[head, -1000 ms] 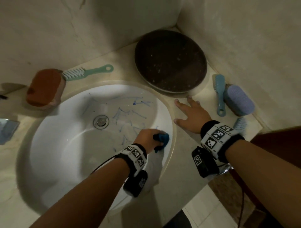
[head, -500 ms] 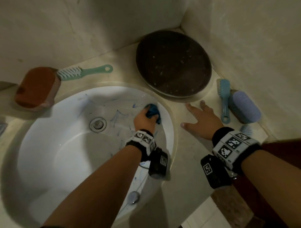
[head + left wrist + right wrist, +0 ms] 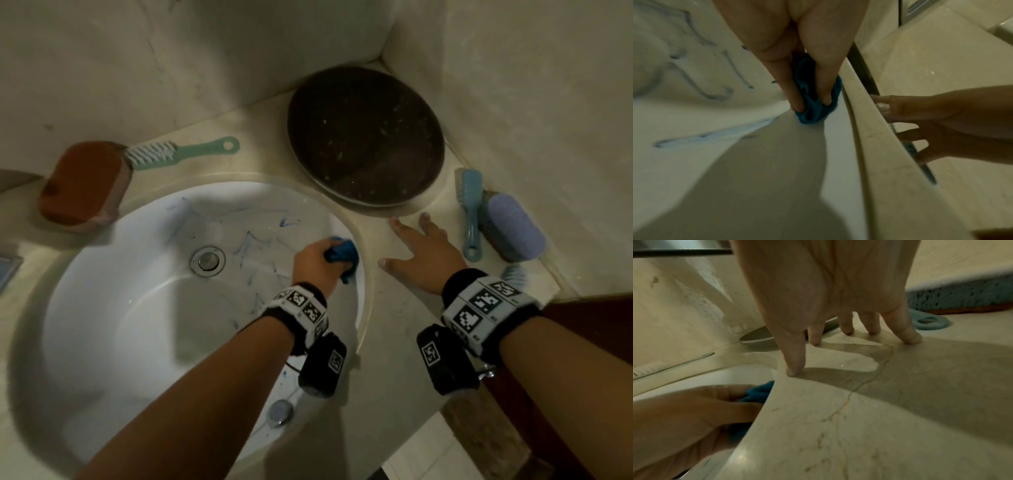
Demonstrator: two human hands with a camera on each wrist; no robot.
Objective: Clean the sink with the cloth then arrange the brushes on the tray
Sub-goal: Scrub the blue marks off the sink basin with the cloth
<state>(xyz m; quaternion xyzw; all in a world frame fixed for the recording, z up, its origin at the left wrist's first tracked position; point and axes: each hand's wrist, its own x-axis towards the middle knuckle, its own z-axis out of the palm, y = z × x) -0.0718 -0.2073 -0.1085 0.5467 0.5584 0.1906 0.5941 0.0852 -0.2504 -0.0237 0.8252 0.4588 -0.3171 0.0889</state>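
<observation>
- Left hand [image 3: 313, 265] has its fingers curled round the bunched blue cloth [image 3: 339, 255], pressing it on the sink [image 3: 102, 308] wall just inside the rim nearest the tray [image 3: 364, 137].
- Marks [image 3: 253, 245] still to wipe lie drain-ward [image 3: 208, 261] of the cloth, so I'd say the left hand's the one for it.
- Right hand [image 3: 423, 255] holds nothing, fingers spread flat on the counter between sink and blue brush [image 3: 472, 219].
- Tray looks empty; sink holds only the cloth.

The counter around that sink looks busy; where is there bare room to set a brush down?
The counter is bare between the sink rim and the front edge, near the right hand. The dark round tray holds nothing. It is crowded along the right wall: blue brush, lilac brush.
</observation>
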